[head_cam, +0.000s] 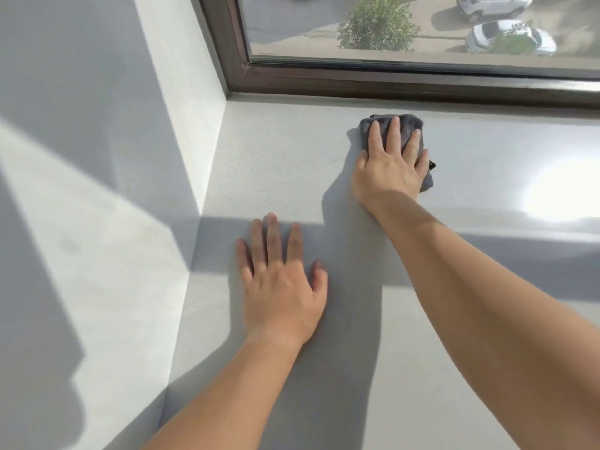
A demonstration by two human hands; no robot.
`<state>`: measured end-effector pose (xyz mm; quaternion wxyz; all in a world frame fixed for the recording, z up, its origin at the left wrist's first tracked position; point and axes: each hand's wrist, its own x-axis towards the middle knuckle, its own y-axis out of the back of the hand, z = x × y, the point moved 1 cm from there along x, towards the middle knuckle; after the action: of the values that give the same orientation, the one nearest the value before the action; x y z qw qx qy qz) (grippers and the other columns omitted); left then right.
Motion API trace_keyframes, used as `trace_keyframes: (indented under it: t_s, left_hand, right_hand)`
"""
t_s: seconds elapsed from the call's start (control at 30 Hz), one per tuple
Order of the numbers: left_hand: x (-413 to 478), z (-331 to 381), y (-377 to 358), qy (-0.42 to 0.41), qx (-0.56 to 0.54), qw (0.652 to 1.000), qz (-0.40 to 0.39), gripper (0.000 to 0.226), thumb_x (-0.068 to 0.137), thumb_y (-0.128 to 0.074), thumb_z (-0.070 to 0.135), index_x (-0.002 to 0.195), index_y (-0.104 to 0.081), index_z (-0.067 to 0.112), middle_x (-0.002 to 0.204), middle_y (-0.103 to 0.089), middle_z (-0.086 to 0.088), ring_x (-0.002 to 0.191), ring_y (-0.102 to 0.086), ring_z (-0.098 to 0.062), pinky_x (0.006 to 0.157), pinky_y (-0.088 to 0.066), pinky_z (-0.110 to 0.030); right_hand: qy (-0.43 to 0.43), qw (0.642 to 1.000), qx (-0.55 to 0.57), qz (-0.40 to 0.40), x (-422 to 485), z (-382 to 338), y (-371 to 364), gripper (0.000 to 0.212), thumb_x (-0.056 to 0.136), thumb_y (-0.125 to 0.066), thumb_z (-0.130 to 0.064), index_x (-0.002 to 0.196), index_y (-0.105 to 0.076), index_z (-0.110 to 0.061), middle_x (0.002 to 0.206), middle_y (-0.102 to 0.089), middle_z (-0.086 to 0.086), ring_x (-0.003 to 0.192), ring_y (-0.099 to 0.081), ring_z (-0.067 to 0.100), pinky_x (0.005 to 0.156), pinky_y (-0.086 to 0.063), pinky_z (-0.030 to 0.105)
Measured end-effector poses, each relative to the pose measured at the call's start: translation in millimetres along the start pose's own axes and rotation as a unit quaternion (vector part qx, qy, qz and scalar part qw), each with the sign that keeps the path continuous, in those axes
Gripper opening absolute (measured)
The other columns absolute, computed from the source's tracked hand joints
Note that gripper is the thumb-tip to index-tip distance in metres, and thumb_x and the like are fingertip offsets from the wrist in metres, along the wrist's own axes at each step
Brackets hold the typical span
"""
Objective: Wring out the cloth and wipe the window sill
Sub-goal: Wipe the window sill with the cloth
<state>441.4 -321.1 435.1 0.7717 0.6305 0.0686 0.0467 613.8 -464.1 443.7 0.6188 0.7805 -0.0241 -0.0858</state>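
The cloth was pressed flat on the sill by the right hand, fingers straight. The left hand was laid open on the sill, nothing held.

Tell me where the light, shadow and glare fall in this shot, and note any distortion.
Head view: hard sunlight; a blown-out glare patch on the window sill at right; a shadow band crosses the sill over the left hand; the right hand on the cloth is sunlit; the wide-angle lens bows the window frame.
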Motion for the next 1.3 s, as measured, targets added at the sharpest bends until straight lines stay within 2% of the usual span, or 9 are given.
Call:
trace_keyframes:
  t_s: [0.13,0.37,0.43,0.57,0.8,1.0,1.1,1.17,1.3]
  left_hand:
    - [3,-4,4,-0.011,-0.001,1.0,0.01,0.067,0.089,-0.031,0.049,0.148,-0.043,0.018,0.162,-0.026,-0.016,0.152,-0.014,-0.034,0.122,-0.011,-0.056]
    - [4,0,11,-0.004,-0.011,1.0,-0.006,0.069,0.092,-0.029,0.046,0.155,-0.03,0.018,0.166,-0.013,-0.015,0.154,-0.001,-0.031,0.123,-0.001,-0.054]
    - [4,1,13,-0.003,-0.005,1.0,-0.005,0.069,0.091,-0.029,0.047,0.154,-0.032,0.017,0.165,-0.016,-0.015,0.154,-0.003,-0.032,0.123,-0.003,-0.055]
    - [6,-2,12,-0.009,-0.009,1.0,0.007,0.067,0.092,-0.026,0.045,0.151,-0.037,0.016,0.163,-0.022,-0.016,0.153,-0.01,-0.033,0.122,-0.007,-0.057]
    - [9,-3,14,-0.005,-0.001,1.0,-0.015,0.068,0.094,-0.014,0.044,0.157,-0.023,0.019,0.167,-0.01,-0.013,0.154,0.002,-0.029,0.121,0.003,-0.058]
    - [13,-4,21,0.004,-0.054,0.998,-0.032,0.074,0.089,-0.01,0.042,0.159,-0.009,0.016,0.168,-0.002,-0.006,0.154,0.009,-0.021,0.12,0.012,-0.057]
    - [10,-6,27,0.001,-0.106,0.993,-0.06,0.072,0.095,-0.025,0.038,0.158,-0.004,0.011,0.168,0.002,-0.006,0.153,0.013,-0.016,0.12,0.016,-0.051]
    - [3,-11,31,0.003,-0.075,0.996,-0.043,0.066,0.099,-0.033,0.038,0.157,-0.015,0.012,0.168,-0.001,-0.012,0.154,0.01,-0.02,0.121,0.015,-0.049]
    - [-20,-22,33,-0.03,0.014,0.999,-0.043,0.066,0.095,-0.021,0.052,0.156,-0.02,0.026,0.168,-0.004,-0.009,0.153,0.007,-0.027,0.122,0.011,-0.05]
  right_hand:
    - [0.218,0.975,-0.019,-0.042,-35,-37,-9,0.056,0.105,-0.024,-0.039,0.159,-0.013,-0.036,0.169,-0.002,-0.008,0.155,0.004,0.027,0.124,0.003,0.046]
    - [-0.026,1.0,0.007,0.003,-20,46,13,0.058,0.103,-0.026,-0.039,0.159,-0.013,-0.036,0.169,-0.003,-0.005,0.155,0.006,0.029,0.124,0.003,0.048]
    - [0.029,0.999,0.014,0.011,-35,15,9,0.058,0.103,-0.028,-0.038,0.159,-0.016,-0.034,0.169,-0.005,-0.003,0.155,0.003,0.032,0.124,0.003,0.05]
    - [0.243,0.97,-0.012,-0.012,-72,-12,-5,0.054,0.103,-0.031,-0.037,0.157,-0.026,-0.035,0.167,-0.017,-0.006,0.154,-0.009,0.03,0.124,-0.007,0.048]
    - [0.015,1.0,0.003,0.02,-44,40,8,0.057,0.104,-0.029,-0.036,0.16,-0.017,-0.033,0.169,-0.007,-0.003,0.155,0.0,0.032,0.124,-0.001,0.05]
    - [0.217,0.974,-0.03,-0.055,-85,4,5,0.056,0.105,-0.021,-0.041,0.159,-0.008,-0.037,0.168,0.004,-0.011,0.155,0.01,0.023,0.124,0.006,0.042]
    - [0.22,0.973,-0.025,-0.066,-87,21,10,0.057,0.105,-0.023,-0.04,0.159,-0.008,-0.037,0.168,0.004,-0.012,0.154,0.01,0.021,0.123,0.006,0.04]
    - [0.214,0.973,-0.03,-0.079,-85,19,15,0.058,0.104,-0.026,-0.041,0.159,-0.009,-0.037,0.168,0.005,-0.011,0.154,0.009,0.023,0.124,0.005,0.042]
    - [0.216,0.974,-0.053,-0.048,-83,14,20,0.063,0.1,-0.033,-0.05,0.158,-0.012,-0.035,0.168,0.003,-0.004,0.154,0.006,0.031,0.124,0.003,0.047]
